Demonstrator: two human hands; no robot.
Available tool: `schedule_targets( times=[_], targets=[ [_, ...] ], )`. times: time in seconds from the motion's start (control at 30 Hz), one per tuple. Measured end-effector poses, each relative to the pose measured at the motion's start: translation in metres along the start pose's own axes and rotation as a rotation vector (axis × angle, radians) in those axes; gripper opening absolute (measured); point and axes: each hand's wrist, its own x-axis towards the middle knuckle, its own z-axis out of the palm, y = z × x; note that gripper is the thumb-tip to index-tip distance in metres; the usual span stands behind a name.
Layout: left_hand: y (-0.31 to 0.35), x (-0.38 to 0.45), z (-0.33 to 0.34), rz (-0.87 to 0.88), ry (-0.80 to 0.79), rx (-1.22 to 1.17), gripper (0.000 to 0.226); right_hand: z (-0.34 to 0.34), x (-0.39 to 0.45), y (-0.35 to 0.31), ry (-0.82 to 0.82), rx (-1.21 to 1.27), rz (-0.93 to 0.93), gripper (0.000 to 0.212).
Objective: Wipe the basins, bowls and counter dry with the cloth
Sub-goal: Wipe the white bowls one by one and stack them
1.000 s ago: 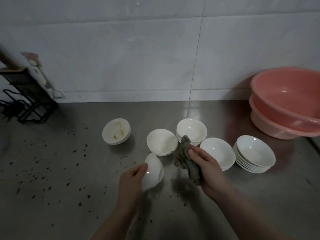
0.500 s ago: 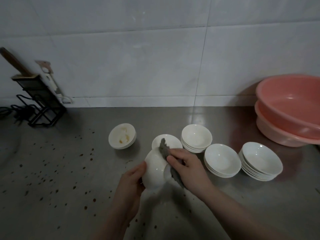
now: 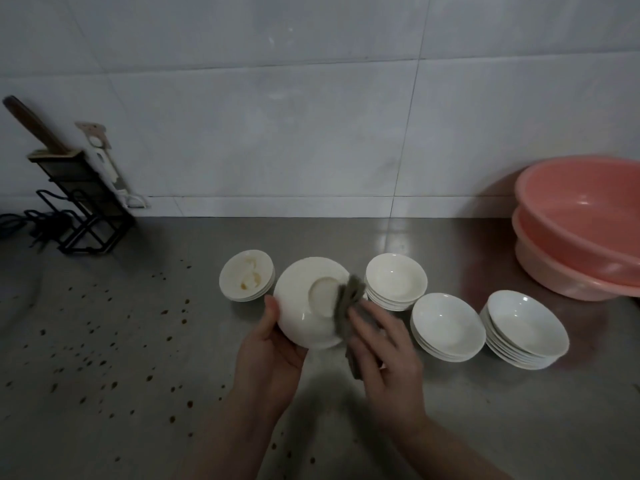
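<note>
My left hand [image 3: 268, 355] grips a white bowl [image 3: 304, 303] turned bottom up, its foot ring facing me, above the steel counter [image 3: 138, 341]. My right hand [image 3: 384, 351] holds a grey cloth [image 3: 349, 306] and presses it against the bowl's underside at the right. A stained bowl stack [image 3: 246, 275] stands to the left behind the held bowl. Three stacks of clean white bowls [image 3: 396, 282], [image 3: 446, 325], [image 3: 526, 327] run to the right. Two nested pink basins [image 3: 581, 223] stand at the far right by the wall.
A black knife rack [image 3: 76, 206] with a wooden-handled knife stands at the back left against the tiled wall. Brown drops speckle the counter at the left and near the front edge. A dark cable lies at the far left.
My left hand has lifted the bowl and turned it bottom up. The right hand has brought the cloth from beside the bowl onto its underside. The view has tilted up slightly.
</note>
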Motion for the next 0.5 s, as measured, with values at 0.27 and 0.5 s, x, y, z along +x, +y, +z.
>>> schedule_targets(
  times=[0.27, 0.5],
  targets=[
    [-0.008, -0.002, -0.018, -0.002, -0.019, 0.341, 0.046, -0.016, 0.052, 0.004, -0.277, 0.213, 0.425, 0.025],
    [-0.014, -0.005, -0.012, 0.362, -0.111, 0.737, 0.024, -0.008, 0.047, -0.013, -0.410, 0.052, 0.257, 0.029]
  ],
)
